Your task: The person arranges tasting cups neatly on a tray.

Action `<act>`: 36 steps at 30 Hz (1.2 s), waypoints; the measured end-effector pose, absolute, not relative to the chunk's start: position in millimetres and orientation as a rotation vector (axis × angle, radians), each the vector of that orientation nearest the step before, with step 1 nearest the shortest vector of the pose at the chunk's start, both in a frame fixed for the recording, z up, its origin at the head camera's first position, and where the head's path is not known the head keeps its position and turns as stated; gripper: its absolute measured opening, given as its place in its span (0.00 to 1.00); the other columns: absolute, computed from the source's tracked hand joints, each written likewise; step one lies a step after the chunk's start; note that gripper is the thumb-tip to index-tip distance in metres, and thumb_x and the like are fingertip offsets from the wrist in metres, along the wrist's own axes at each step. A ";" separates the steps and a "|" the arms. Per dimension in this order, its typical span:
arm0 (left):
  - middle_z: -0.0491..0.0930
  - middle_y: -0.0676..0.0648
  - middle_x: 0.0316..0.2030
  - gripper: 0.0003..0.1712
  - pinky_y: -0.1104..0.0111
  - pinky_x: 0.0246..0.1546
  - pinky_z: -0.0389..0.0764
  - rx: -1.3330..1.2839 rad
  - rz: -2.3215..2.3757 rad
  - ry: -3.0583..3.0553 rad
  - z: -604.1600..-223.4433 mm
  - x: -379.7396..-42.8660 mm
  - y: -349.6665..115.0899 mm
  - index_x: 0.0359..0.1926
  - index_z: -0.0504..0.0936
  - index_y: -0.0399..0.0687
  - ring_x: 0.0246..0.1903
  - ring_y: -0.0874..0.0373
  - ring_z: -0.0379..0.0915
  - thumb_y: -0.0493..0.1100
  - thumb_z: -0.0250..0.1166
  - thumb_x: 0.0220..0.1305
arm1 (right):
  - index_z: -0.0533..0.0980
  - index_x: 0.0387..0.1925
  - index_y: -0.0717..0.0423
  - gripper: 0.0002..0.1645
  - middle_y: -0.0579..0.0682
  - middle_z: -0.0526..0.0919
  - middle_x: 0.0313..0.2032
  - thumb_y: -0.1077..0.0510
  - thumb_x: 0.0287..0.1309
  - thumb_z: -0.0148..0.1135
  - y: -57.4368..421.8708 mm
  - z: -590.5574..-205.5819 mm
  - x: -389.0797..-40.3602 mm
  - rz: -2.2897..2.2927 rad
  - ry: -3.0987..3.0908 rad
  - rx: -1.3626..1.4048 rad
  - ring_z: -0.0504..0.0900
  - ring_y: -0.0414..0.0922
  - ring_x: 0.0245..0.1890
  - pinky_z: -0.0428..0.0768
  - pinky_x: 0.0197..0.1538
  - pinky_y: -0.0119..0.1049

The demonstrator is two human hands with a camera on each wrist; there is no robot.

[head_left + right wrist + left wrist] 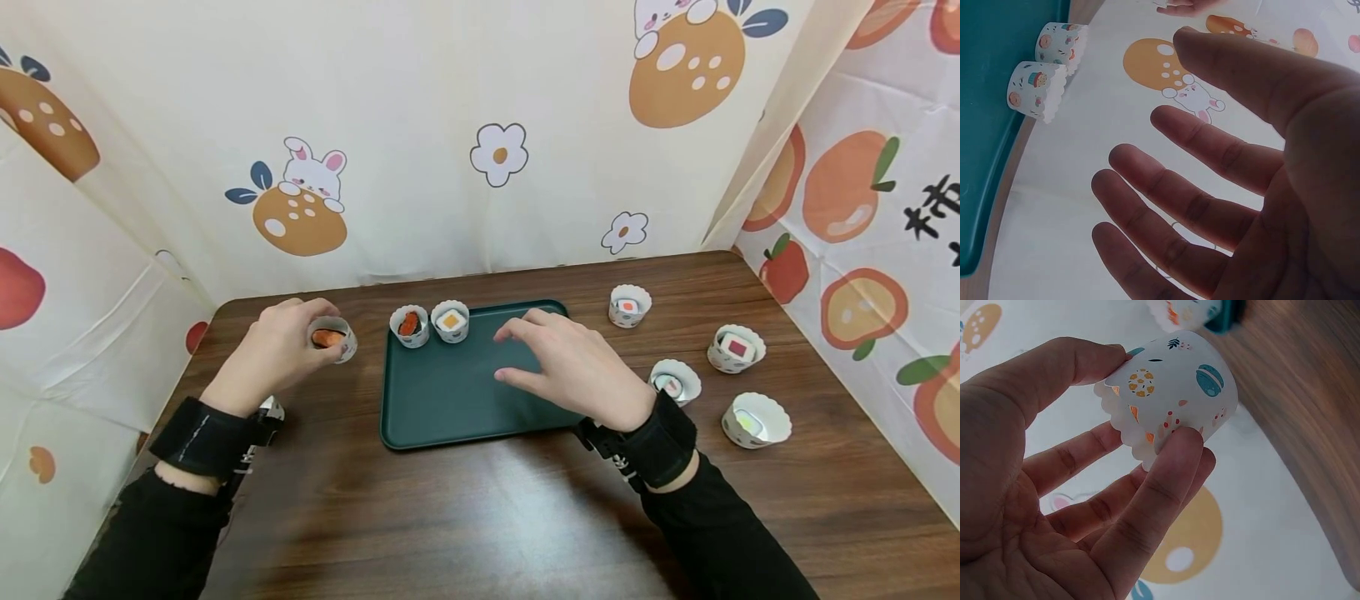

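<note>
My left hand pinches a white patterned paper cup between thumb and fingers, left of the tray. An orange-topped piece that looks like sushi sits in that cup. Over the dark green tray hovers my right hand, fingers spread and holding nothing; the right wrist view shows its palm. Two paper cups stand at the tray's back left corner: one has a piece with red-orange topping and a dark wrap, the other a white piece with a yellow centre.
Further paper cups with sushi-like pieces stand right of the tray: one at the back, one partly behind my right wrist, and two near the right edge. Something small and white lies beside my left wrist. Printed curtains border the wooden table.
</note>
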State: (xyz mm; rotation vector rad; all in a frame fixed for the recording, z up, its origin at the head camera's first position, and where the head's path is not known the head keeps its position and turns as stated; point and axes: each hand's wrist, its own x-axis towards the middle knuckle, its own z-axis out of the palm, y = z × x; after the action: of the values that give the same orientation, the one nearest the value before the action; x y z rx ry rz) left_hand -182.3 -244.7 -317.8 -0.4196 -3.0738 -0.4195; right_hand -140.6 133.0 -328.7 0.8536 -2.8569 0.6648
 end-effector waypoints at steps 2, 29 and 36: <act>0.85 0.33 0.48 0.24 0.42 0.46 0.82 -0.444 -0.430 -3.061 -316.8 -179.7 -239.8 0.57 0.84 0.37 0.47 0.38 0.79 0.45 0.75 0.65 | 0.84 0.58 0.45 0.24 0.45 0.86 0.50 0.44 0.64 0.77 132.9 -328.8 -140.7 0.665 -2.858 0.850 0.83 0.43 0.39 0.82 0.40 0.40; 0.84 0.40 0.48 0.25 0.68 0.27 0.71 -0.682 -0.631 -2.850 -320.7 -155.6 -183.9 0.61 0.85 0.44 0.29 0.55 0.70 0.40 0.77 0.63 | 0.84 0.59 0.45 0.25 0.46 0.86 0.53 0.42 0.65 0.76 132.7 -327.4 -142.6 0.663 -2.889 0.826 0.85 0.45 0.43 0.84 0.42 0.43; 0.84 0.42 0.49 0.25 0.70 0.28 0.74 -0.781 -0.700 -2.758 -325.8 -149.3 -167.3 0.60 0.86 0.45 0.27 0.58 0.69 0.39 0.77 0.62 | 0.84 0.59 0.44 0.25 0.46 0.86 0.54 0.42 0.65 0.76 133.2 -326.4 -142.9 0.645 -2.893 0.825 0.85 0.45 0.43 0.84 0.40 0.42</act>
State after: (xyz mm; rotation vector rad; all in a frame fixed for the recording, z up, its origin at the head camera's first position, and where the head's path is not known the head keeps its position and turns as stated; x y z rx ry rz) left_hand -149.3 -167.3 -325.8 -0.7811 -2.7584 -0.7002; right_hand -142.9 133.2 -326.4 0.8247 -2.8930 0.6454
